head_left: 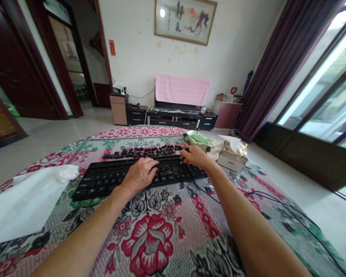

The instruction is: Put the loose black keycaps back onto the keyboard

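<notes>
A black keyboard (pixel 96 179) lies across the patterned tablecloth, with gaps showing where several keycaps are off. My left hand (pixel 141 173) rests on its middle, fingers stretched out over the keys and gripping nothing. Over the right part of the keyboard, my right hand (pixel 194 156) is closed in a pinch. Between its fingers is a small thin stick with a pale tip (pixel 181 162), pointing down at the keys; its exact kind is too small to tell. Loose black keycaps (pixel 132 152) are strewn in a band just behind the keyboard.
A crumpled green-and-white packet (pixel 200 140) and a tissue box (pixel 233 157) stand beyond my right hand. A white cloth (pixel 31 196) lies at the left. The black cable (pixel 276 200) runs off to the right. Past the table is a low cabinet (pixel 173 120).
</notes>
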The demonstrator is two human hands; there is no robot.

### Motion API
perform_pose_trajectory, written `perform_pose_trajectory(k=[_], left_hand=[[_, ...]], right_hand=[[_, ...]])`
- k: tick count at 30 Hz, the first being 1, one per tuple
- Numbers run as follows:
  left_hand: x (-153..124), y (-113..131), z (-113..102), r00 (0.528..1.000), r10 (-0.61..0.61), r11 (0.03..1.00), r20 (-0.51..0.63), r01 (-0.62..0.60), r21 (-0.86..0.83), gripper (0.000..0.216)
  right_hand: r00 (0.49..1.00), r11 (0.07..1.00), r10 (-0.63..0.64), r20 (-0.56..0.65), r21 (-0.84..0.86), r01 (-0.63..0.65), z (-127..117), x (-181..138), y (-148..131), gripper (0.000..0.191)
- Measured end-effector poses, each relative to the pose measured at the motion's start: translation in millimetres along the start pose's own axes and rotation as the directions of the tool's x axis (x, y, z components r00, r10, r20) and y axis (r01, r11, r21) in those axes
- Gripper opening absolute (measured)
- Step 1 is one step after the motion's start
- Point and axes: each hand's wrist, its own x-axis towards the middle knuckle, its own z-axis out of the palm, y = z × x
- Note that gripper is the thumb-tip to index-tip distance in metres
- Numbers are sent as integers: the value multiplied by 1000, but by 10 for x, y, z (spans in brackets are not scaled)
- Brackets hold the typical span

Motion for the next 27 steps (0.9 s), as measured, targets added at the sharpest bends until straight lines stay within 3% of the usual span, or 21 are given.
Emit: perform_pose_trajectory(k=[11, 14, 20, 27], left_hand=[[6, 9, -11, 1000, 7, 1000, 1, -7, 22, 25], [5, 7, -12, 1000, 9, 1000, 7, -9, 19, 25], [4, -2, -2, 1000, 9, 1000, -9, -9, -7, 23], [6, 1, -10, 1000, 8, 1000, -6, -8, -9, 24]], right_hand=[[991, 925, -36, -129, -380, -16, 155, -31, -197, 36], [989, 923, -31, -145, -383, -27, 178, -22, -207, 36], [996, 976, 37, -85, -212, -55, 80, -14, -98, 29], [996, 929, 40, -80, -364, -67, 53, -28, -159, 40]])
